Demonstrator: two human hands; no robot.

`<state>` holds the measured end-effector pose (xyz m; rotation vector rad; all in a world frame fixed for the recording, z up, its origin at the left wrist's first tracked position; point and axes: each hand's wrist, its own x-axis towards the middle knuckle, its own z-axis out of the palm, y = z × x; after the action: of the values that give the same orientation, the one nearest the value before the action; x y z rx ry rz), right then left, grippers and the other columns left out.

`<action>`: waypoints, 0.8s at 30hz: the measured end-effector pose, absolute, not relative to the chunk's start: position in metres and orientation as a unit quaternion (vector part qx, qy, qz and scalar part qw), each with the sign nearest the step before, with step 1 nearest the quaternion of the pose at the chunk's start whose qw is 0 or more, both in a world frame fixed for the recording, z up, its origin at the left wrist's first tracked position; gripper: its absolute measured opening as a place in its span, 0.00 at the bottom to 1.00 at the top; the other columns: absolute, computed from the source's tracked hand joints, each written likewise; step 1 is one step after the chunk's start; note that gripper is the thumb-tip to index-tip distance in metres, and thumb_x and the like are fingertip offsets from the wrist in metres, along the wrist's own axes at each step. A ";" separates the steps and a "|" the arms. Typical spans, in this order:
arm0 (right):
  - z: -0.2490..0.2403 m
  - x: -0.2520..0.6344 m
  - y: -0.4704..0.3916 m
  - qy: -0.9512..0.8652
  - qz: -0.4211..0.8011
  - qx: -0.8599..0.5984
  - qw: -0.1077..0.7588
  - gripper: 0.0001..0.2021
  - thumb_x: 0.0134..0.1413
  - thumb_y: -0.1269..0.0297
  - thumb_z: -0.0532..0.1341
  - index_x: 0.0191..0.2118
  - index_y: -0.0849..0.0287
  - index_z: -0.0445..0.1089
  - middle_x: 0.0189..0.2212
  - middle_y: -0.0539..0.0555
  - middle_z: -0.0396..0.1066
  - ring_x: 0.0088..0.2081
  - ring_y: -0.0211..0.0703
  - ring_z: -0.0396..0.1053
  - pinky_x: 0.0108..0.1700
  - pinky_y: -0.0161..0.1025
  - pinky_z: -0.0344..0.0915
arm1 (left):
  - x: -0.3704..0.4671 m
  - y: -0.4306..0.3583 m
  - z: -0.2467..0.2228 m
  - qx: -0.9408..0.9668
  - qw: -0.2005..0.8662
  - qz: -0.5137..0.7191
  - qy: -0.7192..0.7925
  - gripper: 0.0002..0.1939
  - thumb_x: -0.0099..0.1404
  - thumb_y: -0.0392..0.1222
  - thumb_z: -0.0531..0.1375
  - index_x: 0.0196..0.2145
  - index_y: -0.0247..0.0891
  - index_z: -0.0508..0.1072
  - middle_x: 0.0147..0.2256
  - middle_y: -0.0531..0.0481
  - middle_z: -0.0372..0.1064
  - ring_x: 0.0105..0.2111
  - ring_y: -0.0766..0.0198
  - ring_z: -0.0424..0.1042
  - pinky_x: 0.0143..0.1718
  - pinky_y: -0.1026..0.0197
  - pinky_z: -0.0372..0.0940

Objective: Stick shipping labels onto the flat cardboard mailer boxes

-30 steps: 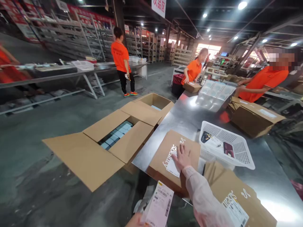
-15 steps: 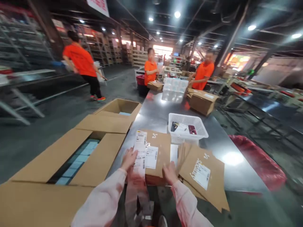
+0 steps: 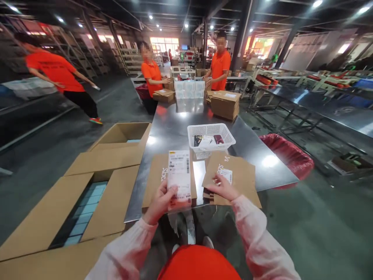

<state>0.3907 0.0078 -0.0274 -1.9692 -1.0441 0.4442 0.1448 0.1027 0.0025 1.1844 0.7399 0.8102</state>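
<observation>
A strip of printed shipping labels [image 3: 179, 167] is pinched in my left hand [image 3: 160, 200], its lower end trailing past the table edge toward the floor. Beneath the strip lies a flat brown cardboard mailer [image 3: 151, 177] with white lettering, partly covered. My right hand [image 3: 223, 188] has its fingers closed at the left side of another cardboard mailer [image 3: 244, 181], which lies on the right pile. That mailer carries a white label [image 3: 226, 175], partly hidden by my fingers.
A white plastic basket [image 3: 211, 148] with cards stands on the metal table [image 3: 169, 134]. Large open cartons [image 3: 107, 163] line the left side. A red-lined bin [image 3: 291, 155] is at the right. Stacked mailers [image 3: 225, 107], white boxes [image 3: 189, 90] and two co-workers are at the far end; another person walks at left.
My right hand has moved from the left mailer to the right pile. My left hand has raised the label strip over the left mailer. The view has turned right.
</observation>
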 end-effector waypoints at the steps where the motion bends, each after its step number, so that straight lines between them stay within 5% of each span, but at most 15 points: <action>1: -0.030 0.361 0.014 -0.452 0.277 -0.703 0.474 0.28 0.34 0.50 0.70 0.43 0.60 0.71 0.36 0.57 0.76 0.35 0.46 0.73 0.40 0.43 0.70 | 0.144 0.096 -0.004 0.545 0.698 0.341 0.314 0.27 0.51 0.52 0.67 0.44 0.32 0.71 0.42 0.42 0.75 0.41 0.54 0.74 0.43 0.55 0.69; 4: -0.042 0.284 0.026 -0.419 0.421 -0.546 0.591 0.25 0.47 0.44 0.61 0.44 0.60 0.71 0.40 0.57 0.76 0.40 0.47 0.73 0.43 0.46 0.70 | 0.139 0.085 -0.025 0.546 0.704 0.333 0.309 0.25 0.51 0.51 0.67 0.43 0.33 0.73 0.42 0.42 0.75 0.43 0.55 0.73 0.46 0.56 0.67; 8: -0.049 0.256 0.027 -0.447 0.466 -0.551 0.530 0.23 0.41 0.48 0.66 0.39 0.61 0.73 0.35 0.57 0.77 0.37 0.50 0.74 0.39 0.46 0.70 | 0.126 0.087 -0.043 0.463 0.704 0.395 0.366 0.23 0.49 0.53 0.68 0.37 0.33 0.75 0.33 0.45 0.77 0.34 0.57 0.74 0.39 0.57 0.67; 20: -0.031 0.275 0.076 -0.590 0.364 -0.590 0.413 0.15 0.46 0.51 0.63 0.30 0.58 0.77 0.26 0.54 0.77 0.28 0.46 0.73 0.30 0.39 0.68 | 0.131 0.087 -0.069 0.411 0.613 0.482 0.473 0.27 0.43 0.63 0.67 0.19 0.31 0.72 0.18 0.52 0.66 0.20 0.68 0.62 0.24 0.64 0.57; 24: -0.053 0.285 0.125 -0.615 0.230 -0.641 0.397 0.10 0.46 0.56 0.63 0.26 0.57 0.76 0.32 0.56 0.76 0.35 0.46 0.73 0.39 0.41 0.69 | 0.130 0.094 -0.088 0.355 0.693 0.447 0.441 0.30 0.33 0.58 0.72 0.28 0.31 0.75 0.24 0.48 0.72 0.24 0.64 0.67 0.29 0.62 0.63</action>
<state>0.2849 0.1248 -0.0530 -1.6249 -1.5575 0.5820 0.1297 0.0943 -0.0881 0.7921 0.9847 0.9992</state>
